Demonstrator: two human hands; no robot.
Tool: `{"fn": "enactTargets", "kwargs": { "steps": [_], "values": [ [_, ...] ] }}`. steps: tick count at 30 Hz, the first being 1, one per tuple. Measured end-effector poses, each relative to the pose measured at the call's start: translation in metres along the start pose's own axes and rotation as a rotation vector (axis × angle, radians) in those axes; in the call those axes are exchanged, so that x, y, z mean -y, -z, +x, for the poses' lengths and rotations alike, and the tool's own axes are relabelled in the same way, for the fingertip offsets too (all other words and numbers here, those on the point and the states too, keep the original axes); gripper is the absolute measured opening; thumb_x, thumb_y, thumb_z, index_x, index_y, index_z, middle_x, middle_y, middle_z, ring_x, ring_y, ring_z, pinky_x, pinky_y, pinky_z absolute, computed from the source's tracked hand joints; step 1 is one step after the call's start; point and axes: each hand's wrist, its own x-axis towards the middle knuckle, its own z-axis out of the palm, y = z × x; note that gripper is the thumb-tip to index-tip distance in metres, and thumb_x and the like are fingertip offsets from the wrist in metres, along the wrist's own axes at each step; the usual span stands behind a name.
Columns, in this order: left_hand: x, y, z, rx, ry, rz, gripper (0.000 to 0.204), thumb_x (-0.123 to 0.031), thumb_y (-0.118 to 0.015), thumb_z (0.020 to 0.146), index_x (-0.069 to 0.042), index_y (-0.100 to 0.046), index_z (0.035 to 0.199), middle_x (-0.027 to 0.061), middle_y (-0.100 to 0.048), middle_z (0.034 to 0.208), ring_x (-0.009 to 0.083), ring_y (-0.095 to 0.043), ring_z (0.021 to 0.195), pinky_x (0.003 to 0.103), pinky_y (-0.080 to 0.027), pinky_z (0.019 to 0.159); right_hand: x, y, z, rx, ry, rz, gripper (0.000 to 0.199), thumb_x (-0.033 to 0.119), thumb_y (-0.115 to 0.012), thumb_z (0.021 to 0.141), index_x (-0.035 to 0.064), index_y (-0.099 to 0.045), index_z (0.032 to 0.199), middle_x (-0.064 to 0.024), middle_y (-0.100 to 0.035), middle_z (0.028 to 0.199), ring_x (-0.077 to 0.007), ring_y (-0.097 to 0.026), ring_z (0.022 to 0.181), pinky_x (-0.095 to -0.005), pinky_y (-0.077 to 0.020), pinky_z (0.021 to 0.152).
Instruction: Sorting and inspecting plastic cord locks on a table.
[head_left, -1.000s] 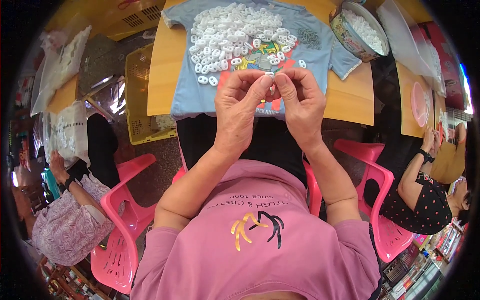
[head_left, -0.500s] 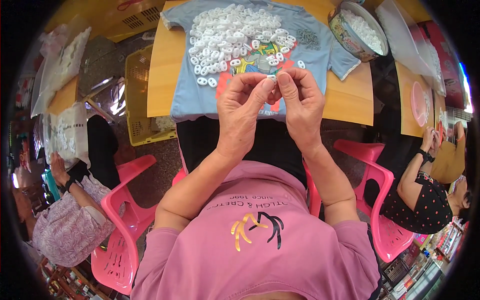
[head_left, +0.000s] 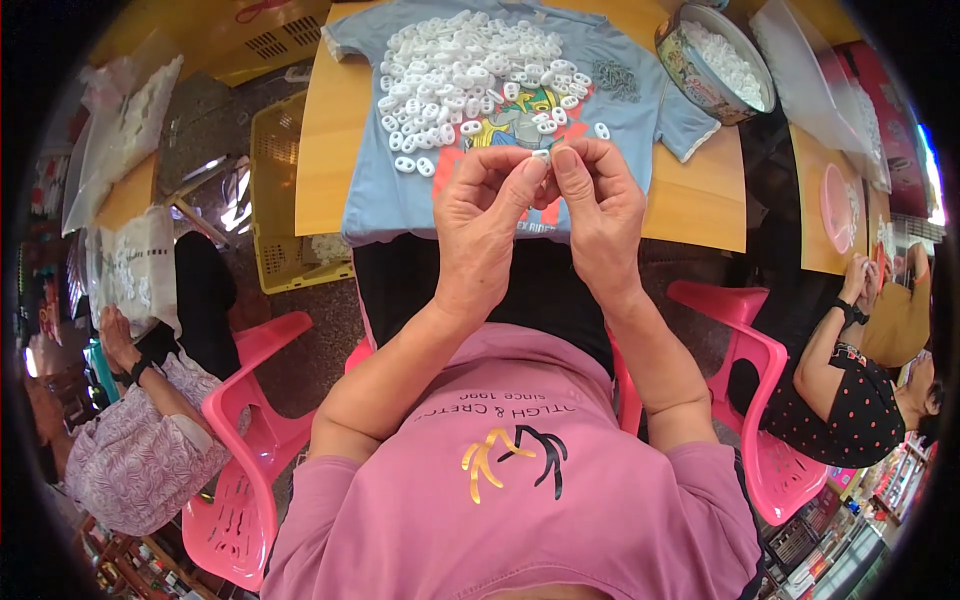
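Close together over the near part of a light blue T-shirt (head_left: 390, 205), both my hands are closed in a pinch. My left hand (head_left: 485, 215) grips a small white plastic piece (head_left: 541, 156) between thumb and forefinger. My right hand (head_left: 602, 205) has its thumb pressed on its forefinger right beside that piece; what it pinches, if anything, is hidden. Beyond my hands lies a large heap of white oval two-hole plastic pieces (head_left: 460, 65), with several loose ones around it. To the heap's right sits a small pile of dark, thin metal-looking bits (head_left: 617, 80).
A round tin (head_left: 690, 75) full of white pieces stands at the wooden table's (head_left: 700, 205) far right. Left of the table is a yellow crate (head_left: 270, 245). Pink chairs (head_left: 255, 400) flank me, and co-workers sit on both sides. A pink basin (head_left: 838, 207) lies on the right-hand table.
My right hand has shifted very slightly left, its thumb tip a little nearer the white piece. My left hand stays almost still, keeping its pinch.
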Motion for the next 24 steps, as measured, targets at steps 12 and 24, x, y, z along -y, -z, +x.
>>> {"fn": "enactTargets", "kwargs": {
  "steps": [12,24],
  "values": [
    [0.000,0.010,0.005,0.004,-0.021,0.147,0.014,-0.011,-0.066,0.092,-0.001,-0.062,0.101,0.0038,-0.066,0.089,0.0082,-0.062,0.077,0.023,-0.049,0.068,-0.002,0.002,0.005,0.059,0.014,-0.024,0.013,0.011,-0.062,0.095,-0.0007,-0.061,0.100,-0.0027,-0.064,0.086,-0.0089,-0.060,0.074,-0.0233,-0.0503,0.068],
    [-0.010,0.015,0.000,0.091,0.073,0.132,0.014,-0.011,-0.067,0.092,0.000,-0.063,0.099,0.0034,-0.064,0.086,0.0083,-0.059,0.075,0.023,-0.049,0.069,0.026,0.033,0.031,0.394,0.661,-0.704,0.012,0.002,-0.068,0.084,-0.0013,-0.059,0.091,-0.0127,-0.060,0.083,-0.0259,-0.060,0.070,-0.0331,-0.0488,0.064]
  ]
}}
